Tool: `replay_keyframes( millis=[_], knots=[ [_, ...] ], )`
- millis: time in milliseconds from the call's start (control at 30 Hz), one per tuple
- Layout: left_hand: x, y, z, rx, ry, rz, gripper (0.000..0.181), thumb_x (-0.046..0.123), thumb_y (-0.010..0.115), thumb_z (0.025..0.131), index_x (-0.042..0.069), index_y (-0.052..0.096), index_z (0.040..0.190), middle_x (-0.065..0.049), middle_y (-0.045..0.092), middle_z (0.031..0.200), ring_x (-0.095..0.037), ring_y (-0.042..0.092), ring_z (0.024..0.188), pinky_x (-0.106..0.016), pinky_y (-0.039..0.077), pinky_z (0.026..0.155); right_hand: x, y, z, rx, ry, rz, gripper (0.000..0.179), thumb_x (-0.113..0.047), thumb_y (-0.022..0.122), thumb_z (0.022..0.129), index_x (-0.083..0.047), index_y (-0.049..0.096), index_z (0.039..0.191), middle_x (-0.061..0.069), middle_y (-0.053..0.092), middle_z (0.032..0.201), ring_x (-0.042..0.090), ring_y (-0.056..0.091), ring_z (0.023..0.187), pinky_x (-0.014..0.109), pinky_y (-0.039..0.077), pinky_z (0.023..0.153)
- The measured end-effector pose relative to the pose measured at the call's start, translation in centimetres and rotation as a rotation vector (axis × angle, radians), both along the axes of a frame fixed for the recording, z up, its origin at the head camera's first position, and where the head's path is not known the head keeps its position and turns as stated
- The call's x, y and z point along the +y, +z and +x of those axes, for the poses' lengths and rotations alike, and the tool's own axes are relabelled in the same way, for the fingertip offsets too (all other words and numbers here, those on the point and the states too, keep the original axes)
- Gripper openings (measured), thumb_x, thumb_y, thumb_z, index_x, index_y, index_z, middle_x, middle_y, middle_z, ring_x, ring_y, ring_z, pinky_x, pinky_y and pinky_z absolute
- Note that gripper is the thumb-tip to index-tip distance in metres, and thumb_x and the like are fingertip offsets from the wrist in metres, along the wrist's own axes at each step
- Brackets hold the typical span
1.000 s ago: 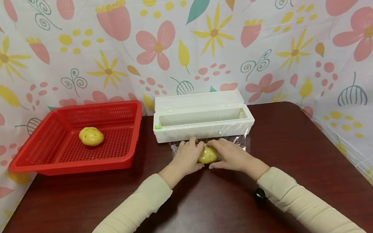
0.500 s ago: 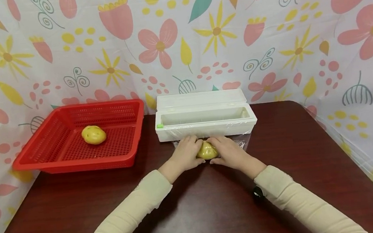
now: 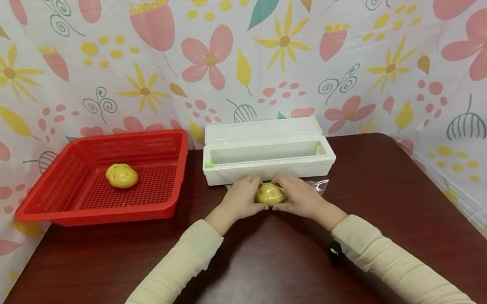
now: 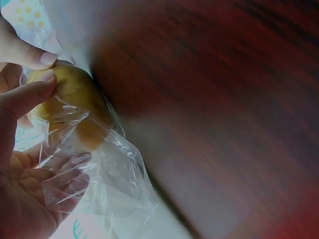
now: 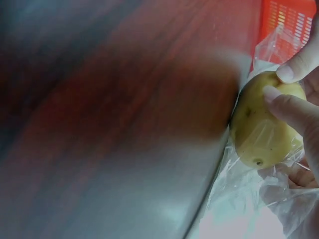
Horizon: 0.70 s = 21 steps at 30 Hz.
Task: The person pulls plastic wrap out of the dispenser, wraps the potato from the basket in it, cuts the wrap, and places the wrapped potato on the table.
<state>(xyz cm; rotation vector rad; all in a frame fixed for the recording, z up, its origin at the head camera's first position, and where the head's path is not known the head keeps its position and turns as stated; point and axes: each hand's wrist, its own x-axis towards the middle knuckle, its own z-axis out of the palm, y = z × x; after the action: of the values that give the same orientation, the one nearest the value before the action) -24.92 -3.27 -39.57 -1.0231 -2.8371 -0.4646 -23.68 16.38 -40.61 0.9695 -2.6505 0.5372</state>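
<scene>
A yellow potato (image 3: 270, 195) lies in clear plastic film (image 3: 320, 185) on the table, just in front of a white cling film box (image 3: 270, 171). My left hand (image 3: 240, 199) holds its left side, thumb at the near face. From the right, my right hand (image 3: 299, 197) grips it the same way, and the two thumb tips almost meet. In the left wrist view, wrinkled film (image 4: 119, 174) stands out loosely past the potato (image 4: 79, 94) over the fingers. The right wrist view shows film drawn over the potato (image 5: 259, 124) and loose below it.
The box's lid (image 3: 262, 130) stands raised at the back, with a green slider (image 3: 209, 165) at its front left. Left of it stands a red plastic basket (image 3: 125, 210) holding another potato (image 3: 122, 175). A flowered curtain (image 3: 347, 37) hangs behind the dark red table (image 3: 279, 277).
The film that lay spread along the box front is drawn in around the potato, with one end sticking up on the right. Both hands stay at the potato; the basket is unmoved.
</scene>
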Motion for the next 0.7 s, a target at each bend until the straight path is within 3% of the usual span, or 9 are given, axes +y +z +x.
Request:
replay_keyframes(
  millis=[167, 467, 700],
  knots=[
    [0.0, 0.5, -0.12, -0.111, 0.03, 0.031, 0.055, 0.031, 0.078, 0.078, 0.002, 0.052, 0.117, -0.01, 0.061, 0.109, -0.022, 0.059, 0.098, -0.035, 0.049, 0.084, 0.17, -0.05, -0.2, -0.071, -0.023, -0.016, 0.056, -0.022, 0.084, 0.071, 0.0, 0.054, 0.113, 0.014, 0.06, 0.107, 0.027, 0.058, 0.099, 0.043, 0.049, 0.086],
    [-0.34, 0.75, -0.37, -0.171, 0.01, 0.083, 0.044, 0.03, 0.073, 0.083, 0.002, 0.056, 0.112, -0.011, 0.062, 0.106, -0.021, 0.058, 0.095, -0.036, 0.049, 0.082, 0.6, -0.06, -0.61, -0.136, -0.01, -0.116, 0.053, -0.021, 0.082, 0.073, 0.004, 0.055, 0.112, 0.014, 0.063, 0.102, 0.024, 0.059, 0.09, 0.041, 0.049, 0.079],
    [-0.62, 0.64, -0.69, -0.222, 0.017, 0.117, 0.047, 0.034, 0.07, 0.086, 0.003, 0.056, 0.119, -0.01, 0.062, 0.115, -0.021, 0.057, 0.104, -0.037, 0.047, 0.088, 0.65, 0.1, -0.8, -0.182, 0.003, -0.143, 0.048, -0.02, 0.078, 0.078, 0.004, 0.057, 0.114, 0.013, 0.064, 0.102, 0.022, 0.06, 0.088, 0.039, 0.049, 0.076]
  ],
)
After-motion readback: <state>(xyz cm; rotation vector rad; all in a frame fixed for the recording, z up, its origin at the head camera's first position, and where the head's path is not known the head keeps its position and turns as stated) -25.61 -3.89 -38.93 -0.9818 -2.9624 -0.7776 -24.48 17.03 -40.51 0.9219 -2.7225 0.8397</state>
